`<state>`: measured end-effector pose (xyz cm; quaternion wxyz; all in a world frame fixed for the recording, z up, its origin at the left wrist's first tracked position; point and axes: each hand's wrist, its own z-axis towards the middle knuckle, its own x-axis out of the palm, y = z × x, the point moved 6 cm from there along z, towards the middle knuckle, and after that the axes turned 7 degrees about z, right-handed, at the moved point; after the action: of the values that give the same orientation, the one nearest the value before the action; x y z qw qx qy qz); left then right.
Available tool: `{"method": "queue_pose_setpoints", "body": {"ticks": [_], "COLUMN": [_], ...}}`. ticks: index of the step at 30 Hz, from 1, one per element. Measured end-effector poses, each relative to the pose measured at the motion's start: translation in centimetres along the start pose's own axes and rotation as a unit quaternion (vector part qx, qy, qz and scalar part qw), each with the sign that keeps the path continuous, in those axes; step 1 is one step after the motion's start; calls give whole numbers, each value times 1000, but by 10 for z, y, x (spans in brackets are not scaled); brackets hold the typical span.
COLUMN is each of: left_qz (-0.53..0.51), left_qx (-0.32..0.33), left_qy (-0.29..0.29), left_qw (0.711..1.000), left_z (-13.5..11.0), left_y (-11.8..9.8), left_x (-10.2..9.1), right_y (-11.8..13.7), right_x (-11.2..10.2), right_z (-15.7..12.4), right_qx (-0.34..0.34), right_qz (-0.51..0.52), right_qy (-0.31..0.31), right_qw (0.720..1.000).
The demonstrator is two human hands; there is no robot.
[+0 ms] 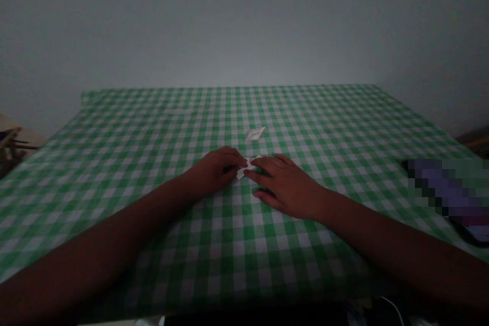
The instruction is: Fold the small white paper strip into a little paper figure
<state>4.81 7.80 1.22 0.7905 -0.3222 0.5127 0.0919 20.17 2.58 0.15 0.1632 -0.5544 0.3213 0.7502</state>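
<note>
A small white folded piece of paper (240,173) lies on the checked tablecloth, partly hidden under my fingers. My left hand (214,170) is closed at its left side, with the fingertips and thumb drawn together on the paper. From the right, my right hand (288,186) rests with its fingers apart, and two fingertips press on the paper. Just beyond both hands sits a second small piece of white folded paper (255,134), touched by neither. The fine folds under my fingertips are too small and dim to make out.
A green and white checked tablecloth (214,244) covers the table. At the right edge lies a dark, phone-like object (446,191), blurred by pixels. A plain wall (244,25) rises behind the table. Dark wooden furniture (13,145) shows at far left.
</note>
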Motion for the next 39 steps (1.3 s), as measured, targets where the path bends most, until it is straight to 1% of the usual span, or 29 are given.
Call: {"method": "queue_pose_setpoints", "body": {"ticks": [6,14,22,26,30,32,35,39], "left_qz": [-6,-1,-21,-31,-48,-57,-52,-31], "left_qx": [-8,-14,-22,-22,-21,-28,-48,-43], "left_qy": [3,23,67,97,109,101,74,61], "left_qw": [1000,1000,997,995,993,993,995,997], "left_z": [1,1,0,-4,-5,-3,2,4], "left_y": [-1,-1,3,4,2,2,4,4], "left_x": [-1,0,1,-1,-3,-3,-1,3], "right_y": [-1,-2,-3,-4,-4,-4,-4,-2], "right_x": [2,1,1,2,3,3,2,1], "right_z": [0,-1,0,0,0,0,0,1], "right_qx": [3,-1,7,12,12,12,14,21], "right_qz": [-14,-1,-1,-4,-9,-11,-17,-21], "right_qy": [7,3,13,21,20,25,30,31], "right_qw": [1000,1000,1000,1000,1000,1000,999,999]}}
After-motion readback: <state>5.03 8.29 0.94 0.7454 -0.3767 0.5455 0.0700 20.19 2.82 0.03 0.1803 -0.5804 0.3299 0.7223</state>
